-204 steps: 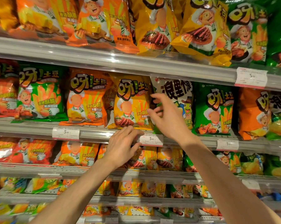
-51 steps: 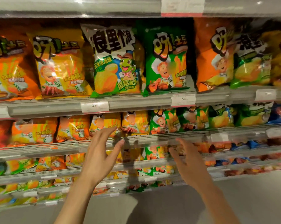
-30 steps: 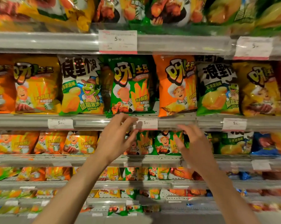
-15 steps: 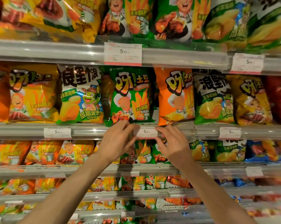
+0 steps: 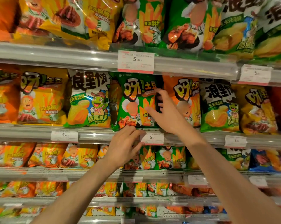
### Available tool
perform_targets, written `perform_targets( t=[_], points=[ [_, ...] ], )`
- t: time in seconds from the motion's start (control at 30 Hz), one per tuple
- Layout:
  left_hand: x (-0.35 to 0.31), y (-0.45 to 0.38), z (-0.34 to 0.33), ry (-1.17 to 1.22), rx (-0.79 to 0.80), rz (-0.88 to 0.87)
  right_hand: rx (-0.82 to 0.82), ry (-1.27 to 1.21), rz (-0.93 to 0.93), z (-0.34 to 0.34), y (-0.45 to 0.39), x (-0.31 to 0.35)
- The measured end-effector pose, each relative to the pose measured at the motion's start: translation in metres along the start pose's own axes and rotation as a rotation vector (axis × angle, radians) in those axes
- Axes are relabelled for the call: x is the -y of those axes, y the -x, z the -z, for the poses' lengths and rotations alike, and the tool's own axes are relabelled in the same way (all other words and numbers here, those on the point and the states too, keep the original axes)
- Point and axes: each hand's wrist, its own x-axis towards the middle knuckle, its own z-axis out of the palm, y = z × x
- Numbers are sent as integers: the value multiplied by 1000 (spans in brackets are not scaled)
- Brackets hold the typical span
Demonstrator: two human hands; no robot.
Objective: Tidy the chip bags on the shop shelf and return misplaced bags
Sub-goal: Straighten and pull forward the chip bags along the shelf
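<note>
Grip first: our right hand [image 5: 166,113] is spread wide at the right edge of the green chip bag [image 5: 136,101], thumb across its front and fingers reaching into the dark gap beside it, not yet closed on anything. Our left hand [image 5: 125,146] is half curled and empty, fingertips at the bag's bottom seam just above the shelf rail [image 5: 96,136]. The green bag stands upright on the middle shelf, between the white frog-print bag [image 5: 88,101] on its left and an orange bag [image 5: 185,101] on its right. We judge the step to be taking hold of this bag to straighten or pull it. To do it well, we pinch the side seam lightly rather than squeeze the puffed middle, support the bottom with the left hand, and slide it straight out so the neighbours do not tip. We keep clear of the price tag [image 5: 152,138] on the rail below.
</note>
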Motion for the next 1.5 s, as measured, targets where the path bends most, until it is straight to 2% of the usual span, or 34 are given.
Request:
perform_targets(
  t=[0.13,0.23,0.4,0.63,0.77,0.9,1.07,1.23,1.4,1.43,1.5],
  points=[
    [1,0,1,3,10,4,66,-142,-31,-15,-25,0],
    [1,0,1,7,13,8,-1,-235,-20,-20,-28,-5],
    [1,0,-1,27,2,22,-107,-240,34,-27,-30,-2],
    [2,0,-3,35,-16,16,-106,-199,43,-33,-32,-4],
    [3,0,-2,48,-24,10,-60,-188,19,-32,-28,-3],
    [5,1,-3,42,-29,-2,90,-148,-32,-16,-19,3],
    [2,2,-5,-44,-2,-17,169,-202,-6,15,6,4],
    [-12,-2,-9,-90,-14,-14,4,-154,-27,61,39,-17],
    [-15,-7,-10,-35,-37,22,-360,-55,-133,90,46,-65],
    [-15,-8,-10,-20,-48,26,-382,-46,-162,94,42,-73],
    [-15,-9,-11,3,-68,23,-321,-86,-203,98,29,-83]
  ],
)
